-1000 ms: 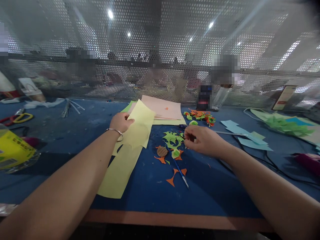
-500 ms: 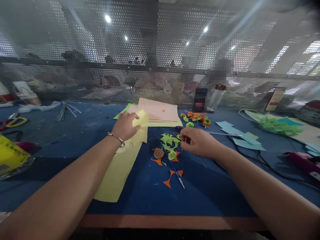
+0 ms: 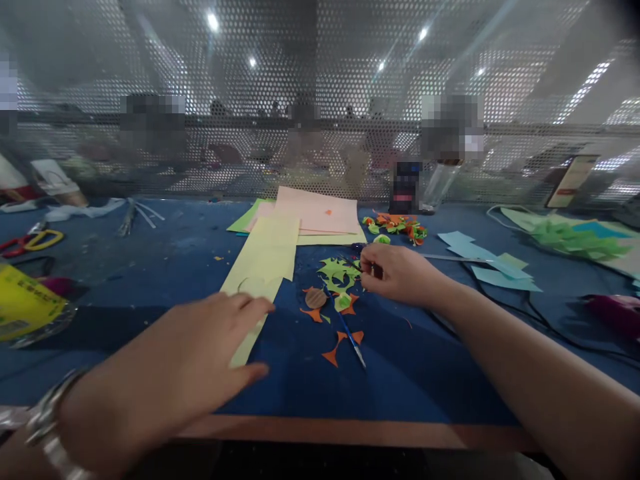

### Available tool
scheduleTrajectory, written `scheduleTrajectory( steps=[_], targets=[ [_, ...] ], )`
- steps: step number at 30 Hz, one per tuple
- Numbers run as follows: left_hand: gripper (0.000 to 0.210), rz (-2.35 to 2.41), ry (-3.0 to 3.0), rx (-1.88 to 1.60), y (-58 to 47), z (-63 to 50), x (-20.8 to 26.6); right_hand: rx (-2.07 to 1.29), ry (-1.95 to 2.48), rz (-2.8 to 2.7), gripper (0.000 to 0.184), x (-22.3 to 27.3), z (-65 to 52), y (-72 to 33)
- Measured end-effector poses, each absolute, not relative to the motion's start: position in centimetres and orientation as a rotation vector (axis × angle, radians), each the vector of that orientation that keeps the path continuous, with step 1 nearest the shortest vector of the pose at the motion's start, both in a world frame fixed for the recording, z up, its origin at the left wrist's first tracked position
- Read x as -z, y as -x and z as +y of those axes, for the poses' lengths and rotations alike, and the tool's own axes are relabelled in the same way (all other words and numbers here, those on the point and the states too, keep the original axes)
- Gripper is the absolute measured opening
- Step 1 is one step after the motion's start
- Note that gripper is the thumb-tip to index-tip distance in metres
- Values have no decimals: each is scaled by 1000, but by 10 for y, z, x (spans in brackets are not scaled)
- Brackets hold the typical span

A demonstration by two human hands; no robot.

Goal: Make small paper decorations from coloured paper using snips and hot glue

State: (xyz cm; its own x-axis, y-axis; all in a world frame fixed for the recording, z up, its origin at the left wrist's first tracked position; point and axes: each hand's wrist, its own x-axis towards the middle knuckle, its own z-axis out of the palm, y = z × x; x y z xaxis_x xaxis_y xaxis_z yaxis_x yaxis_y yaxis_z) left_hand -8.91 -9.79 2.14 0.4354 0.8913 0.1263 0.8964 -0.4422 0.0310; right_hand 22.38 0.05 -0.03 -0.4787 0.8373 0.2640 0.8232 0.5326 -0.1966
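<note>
My left hand (image 3: 200, 357), slightly blurred, is over the near part of a pale yellow paper strip (image 3: 270, 247). Its fingers stretch forward with the thumb apart, and it grips nothing. The strip has a curved cut line and a notched edge. My right hand (image 3: 395, 273) is closed at the edge of some green paper offcuts (image 3: 336, 270). A thin dark tip shows at its fingers; what it holds I cannot make out. Close by are a brown ridged disc (image 3: 316, 298), a small green paper curl (image 3: 343, 302), orange scraps (image 3: 331, 355) and a blue pen-like tool (image 3: 353, 340).
Pink sheets (image 3: 315, 208) lie at the back, beside a pile of orange and green paper pieces (image 3: 400, 223). Light blue papers (image 3: 500, 267), a black cable (image 3: 540, 327) and a purple tool (image 3: 615, 313) are right. Scissors (image 3: 43, 240) and a yellow-labelled roll (image 3: 27, 303) are left.
My left hand has left the far end of the yellow strip and come back toward me, over its near end. My right hand stays closed in nearly the same place.
</note>
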Motion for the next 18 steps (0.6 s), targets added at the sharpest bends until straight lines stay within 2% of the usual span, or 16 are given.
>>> scheduleTrajectory(
  steps=[5,12,18],
  targets=[
    [59,-1710,2604,189,111,-132,8,-59,1346,-2424,6,-1,-3,-222],
    [64,-1803,2633,68,106,-128,-1,-78,1364,-2401,6,-1,-4,-220],
    [51,-1925,2482,123,125,-112,-2,-69,1342,-2406,6,2,0,-223]
  ],
)
